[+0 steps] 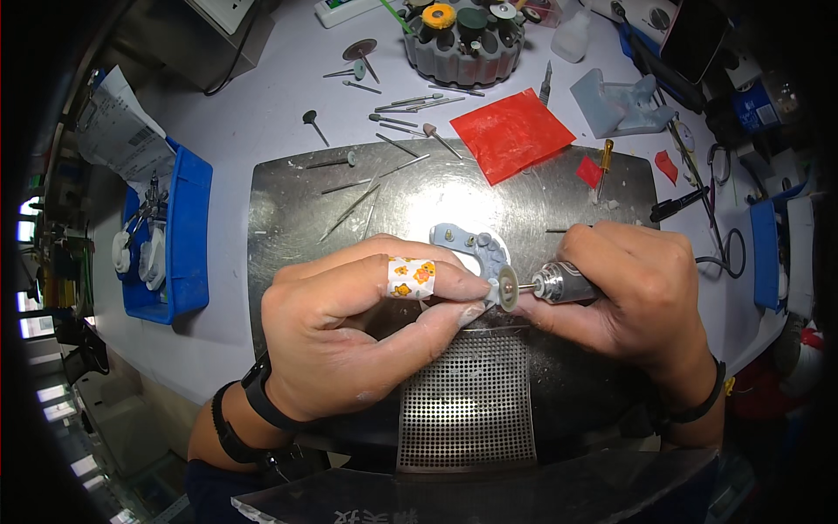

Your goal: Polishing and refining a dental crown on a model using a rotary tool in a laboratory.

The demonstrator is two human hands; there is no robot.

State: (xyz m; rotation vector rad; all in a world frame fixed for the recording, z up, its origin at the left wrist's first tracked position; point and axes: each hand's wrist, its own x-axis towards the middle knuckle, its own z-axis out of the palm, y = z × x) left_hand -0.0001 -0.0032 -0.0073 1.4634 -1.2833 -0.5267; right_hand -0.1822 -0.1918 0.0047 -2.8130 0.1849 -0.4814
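Observation:
My right hand (624, 284) is closed around a handheld rotary tool (563, 285), a grinding handpiece with a round pale disc (508, 289) on its shaft. The disc stands edge-on beside the fingertips of my left hand (358, 319). Thumb and index finger there pinch a small whitish piece (493, 293), mostly hidden by the fingertips and disc. A patterned bandage (410, 277) wraps the left index finger. Just beyond the fingertips lies a grey-blue dental model (493, 251) with brass-coloured bits in it; I cannot tell whether the pinched piece touches it.
A metal plate (288, 201) bears scattered burs (349, 212), and a perforated grille (465, 402) extends toward me. Red sheet material (512, 135), a grey bur holder (463, 63) and a pale block (618, 103) stand behind. Blue trays (188, 231) flank the left, one more the right.

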